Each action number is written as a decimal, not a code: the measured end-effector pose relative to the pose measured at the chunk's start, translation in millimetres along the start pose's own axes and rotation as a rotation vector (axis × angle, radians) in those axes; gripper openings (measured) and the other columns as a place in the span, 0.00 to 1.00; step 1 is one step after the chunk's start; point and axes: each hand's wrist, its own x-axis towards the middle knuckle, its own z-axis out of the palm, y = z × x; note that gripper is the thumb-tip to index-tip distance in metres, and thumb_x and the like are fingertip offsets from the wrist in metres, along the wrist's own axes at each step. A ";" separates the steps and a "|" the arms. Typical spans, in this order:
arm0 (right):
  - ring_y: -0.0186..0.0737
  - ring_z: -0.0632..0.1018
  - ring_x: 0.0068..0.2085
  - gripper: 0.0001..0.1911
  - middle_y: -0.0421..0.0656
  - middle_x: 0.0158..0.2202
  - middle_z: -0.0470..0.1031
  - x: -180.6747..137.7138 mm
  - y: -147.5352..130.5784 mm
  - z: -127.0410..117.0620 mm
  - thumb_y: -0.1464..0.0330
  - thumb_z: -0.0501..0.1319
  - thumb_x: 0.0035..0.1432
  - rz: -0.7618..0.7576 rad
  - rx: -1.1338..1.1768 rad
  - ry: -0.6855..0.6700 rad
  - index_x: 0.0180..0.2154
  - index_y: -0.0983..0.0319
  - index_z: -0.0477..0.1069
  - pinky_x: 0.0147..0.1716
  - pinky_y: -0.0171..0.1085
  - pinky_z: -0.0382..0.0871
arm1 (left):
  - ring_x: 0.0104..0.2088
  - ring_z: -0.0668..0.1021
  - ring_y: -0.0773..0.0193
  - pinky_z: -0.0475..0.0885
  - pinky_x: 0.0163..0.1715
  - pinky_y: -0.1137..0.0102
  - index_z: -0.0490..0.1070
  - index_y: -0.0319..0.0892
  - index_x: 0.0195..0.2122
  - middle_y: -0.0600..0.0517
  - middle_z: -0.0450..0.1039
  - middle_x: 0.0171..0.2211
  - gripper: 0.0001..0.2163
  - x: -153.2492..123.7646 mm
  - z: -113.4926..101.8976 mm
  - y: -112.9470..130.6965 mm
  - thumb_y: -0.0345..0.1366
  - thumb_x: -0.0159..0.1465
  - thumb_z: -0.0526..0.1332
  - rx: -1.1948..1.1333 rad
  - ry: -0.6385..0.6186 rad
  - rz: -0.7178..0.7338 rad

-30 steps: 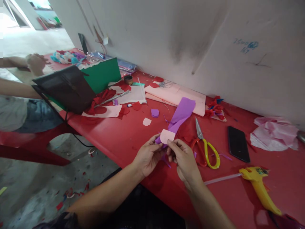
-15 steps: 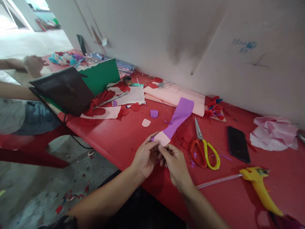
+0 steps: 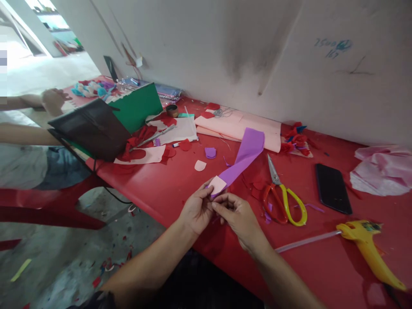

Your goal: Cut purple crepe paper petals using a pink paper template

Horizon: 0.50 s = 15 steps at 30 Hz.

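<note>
Just below the frame's centre, your left hand (image 3: pixel 196 211) pinches the small flat pale pink paper-like piece (image 3: pixel 219 184) against the long thin purple paper-like strip (image 3: pixel 248 149), whose long axis runs toward the upper right. Your left thumb is nearer the pink; your right hand (image 3: pixel 238 218) curls just below it, thumb and forefinger narrow, their grip on anything unclear

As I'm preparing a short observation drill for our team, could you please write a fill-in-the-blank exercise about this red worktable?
The left hand holds a pale pink piece against a strip coloured ____.
The body of the glue gun is ____ in colour.
The black phone lies ____ the scissors and the crumpled pink sheet.
Missing words: purple; yellow; between.
</note>
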 end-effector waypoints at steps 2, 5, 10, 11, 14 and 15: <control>0.29 0.68 0.20 0.06 0.35 0.20 0.71 0.3 -0.8 -1.0 0.67 0.68 0.47 -0.003 -0.003 0.004 0.28 0.61 0.74 0.20 0.30 0.61 | 0.30 0.78 0.67 0.75 0.29 0.76 0.67 0.36 0.46 0.47 0.73 0.34 0.11 1.2 -0.4 0.1 0.23 0.64 0.52 -0.008 0.009 -0.017; 0.29 0.68 0.20 0.06 0.35 0.21 0.70 0.7 -2.2 -2.7 0.66 0.68 0.48 -0.008 -0.008 -0.006 0.29 0.62 0.74 0.20 0.30 0.61 | 0.29 0.77 0.69 0.74 0.29 0.78 0.68 0.34 0.43 0.47 0.72 0.33 0.10 2.1 -1.2 -0.1 0.22 0.64 0.52 -0.013 0.021 -0.016; 0.29 0.67 0.20 0.11 0.35 0.21 0.70 3.0 -4.3 -7.0 0.61 0.69 0.49 -0.031 0.029 0.053 0.29 0.61 0.72 0.19 0.30 0.60 | 0.26 0.76 0.71 0.74 0.28 0.78 0.68 0.37 0.47 0.50 0.73 0.32 0.14 -2.3 -1.5 -1.8 0.21 0.61 0.55 0.006 -0.005 0.050; 0.29 0.67 0.19 0.12 0.35 0.21 0.70 3.7 -4.4 -8.0 0.60 0.68 0.50 -0.045 0.028 0.078 0.29 0.61 0.71 0.19 0.30 0.59 | 0.26 0.76 0.71 0.75 0.30 0.76 0.69 0.38 0.48 0.50 0.73 0.32 0.15 -4.1 -1.5 -2.6 0.21 0.61 0.56 0.014 -0.013 0.066; 0.29 0.67 0.20 0.13 0.35 0.23 0.70 5.5 -4.6 -10.5 0.58 0.67 0.51 -0.099 -0.025 0.136 0.29 0.60 0.70 0.19 0.30 0.59 | 0.30 0.78 0.70 0.76 0.37 0.73 0.70 0.40 0.49 0.51 0.75 0.33 0.17 -9.6 -1.6 -4.5 0.21 0.59 0.58 0.021 -0.048 0.099; 0.29 0.67 0.20 0.13 0.35 0.23 0.70 5.8 -4.9 -11.0 0.59 0.67 0.51 -0.111 -0.050 0.144 0.29 0.61 0.69 0.20 0.30 0.59 | 0.31 0.78 0.69 0.76 0.39 0.72 0.70 0.40 0.49 0.51 0.75 0.34 0.17 -11.1 -1.7 -4.4 0.22 0.59 0.59 0.024 -0.064 0.101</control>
